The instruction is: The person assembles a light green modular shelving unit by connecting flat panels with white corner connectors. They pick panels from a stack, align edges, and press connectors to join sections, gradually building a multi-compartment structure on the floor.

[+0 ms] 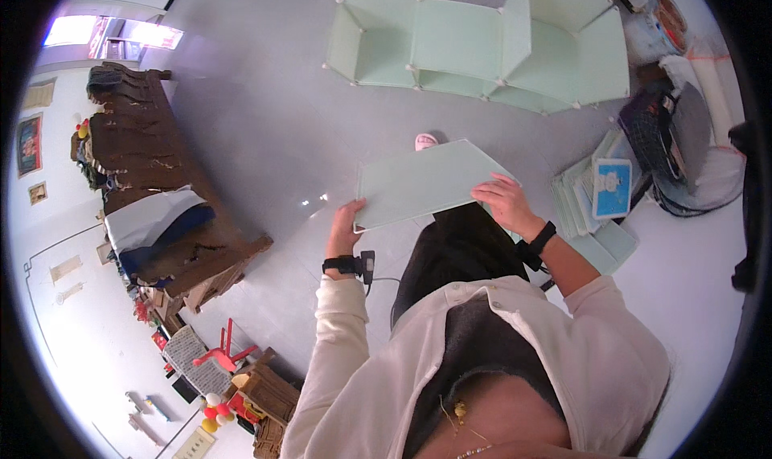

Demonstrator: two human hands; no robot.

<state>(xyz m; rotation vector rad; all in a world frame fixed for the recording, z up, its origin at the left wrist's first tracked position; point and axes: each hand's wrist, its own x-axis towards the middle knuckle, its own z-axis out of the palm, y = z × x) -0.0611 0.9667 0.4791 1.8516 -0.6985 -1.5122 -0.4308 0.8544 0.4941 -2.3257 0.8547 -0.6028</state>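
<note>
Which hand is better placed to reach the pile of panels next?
Probably the right hand: it is nearer the pile. Both hands hold the panel, the left hand at its far end.

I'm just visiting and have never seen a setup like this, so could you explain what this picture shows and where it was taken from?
There is no machine arm here, just a person's bare hands. A wide camera on the person's head looks down, which is why straight edges bend near the rim. The left hand and right hand hold a pale green panel between them. Ahead, on the grey floor, lies a pale green cube shelf. Loose panels are gathered at the person's right, and a wooden bench stands on the left.
</note>
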